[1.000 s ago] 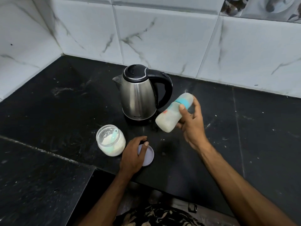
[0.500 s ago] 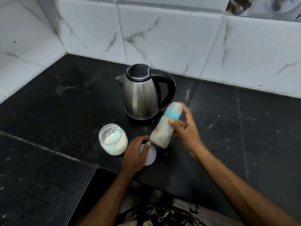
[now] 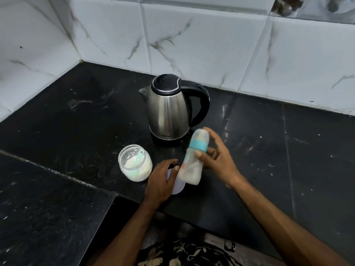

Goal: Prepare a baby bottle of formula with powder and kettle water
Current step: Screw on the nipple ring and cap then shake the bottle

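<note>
Counter: black polished stone [image 3: 76, 116], flecked and smeared pale, with a raised seam crossing the near left; white marble-look tiles [image 3: 192, 39] with grey veins behind.
Kettle: brushed steel body [image 3: 169, 112], rounded and tapering upward, black plastic lid and looped black handle; it stands upright on a dark base near the wall.
Jar: a squat clear jar [image 3: 135, 163], open, about half full of white powder, with a pale teal scoop leaning inside; powder clings to its wall.
Lid: a flat pale round disc [image 3: 177, 186] on the counter, just right of the jar.
Bottle: translucent plastic [image 3: 193, 157], teal collar, clear domed cap, milky liquid in the lower part; tilted, cap toward the kettle, its outline blurred, held above the lid.
Right hand: [image 3: 217, 159] thumb and fingers wrapped round the bottle's middle, index finger stretched up beside the cap.
Left hand: [image 3: 163, 178] lies palm-down with loosely spread fingers resting on the lid, gripping nothing.
</note>
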The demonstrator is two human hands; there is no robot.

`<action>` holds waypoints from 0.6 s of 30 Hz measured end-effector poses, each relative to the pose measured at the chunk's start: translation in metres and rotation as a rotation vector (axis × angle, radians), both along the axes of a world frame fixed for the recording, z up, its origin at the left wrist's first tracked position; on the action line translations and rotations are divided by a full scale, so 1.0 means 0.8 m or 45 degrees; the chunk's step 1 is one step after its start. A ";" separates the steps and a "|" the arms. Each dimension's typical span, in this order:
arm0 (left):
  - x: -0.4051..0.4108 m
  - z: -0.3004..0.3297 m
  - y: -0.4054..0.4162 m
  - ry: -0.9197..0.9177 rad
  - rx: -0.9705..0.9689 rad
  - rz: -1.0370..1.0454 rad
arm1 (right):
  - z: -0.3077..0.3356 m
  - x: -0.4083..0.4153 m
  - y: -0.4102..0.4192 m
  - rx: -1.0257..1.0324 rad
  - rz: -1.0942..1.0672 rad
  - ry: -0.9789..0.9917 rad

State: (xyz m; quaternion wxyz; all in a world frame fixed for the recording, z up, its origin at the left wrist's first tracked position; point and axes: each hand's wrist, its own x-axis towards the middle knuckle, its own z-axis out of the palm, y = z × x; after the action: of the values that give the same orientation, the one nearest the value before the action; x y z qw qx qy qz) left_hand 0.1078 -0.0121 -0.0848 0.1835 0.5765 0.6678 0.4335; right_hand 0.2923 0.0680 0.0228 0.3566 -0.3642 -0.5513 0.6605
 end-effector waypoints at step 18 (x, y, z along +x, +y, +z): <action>0.001 -0.001 0.000 0.019 -0.001 0.028 | 0.017 -0.010 0.052 0.413 -0.039 -0.204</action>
State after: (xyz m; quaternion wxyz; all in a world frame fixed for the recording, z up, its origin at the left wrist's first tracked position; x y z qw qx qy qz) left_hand 0.1084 -0.0122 -0.0852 0.1739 0.5722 0.6756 0.4311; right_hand 0.2840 0.1098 0.0365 0.3754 -0.3618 -0.6716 0.5264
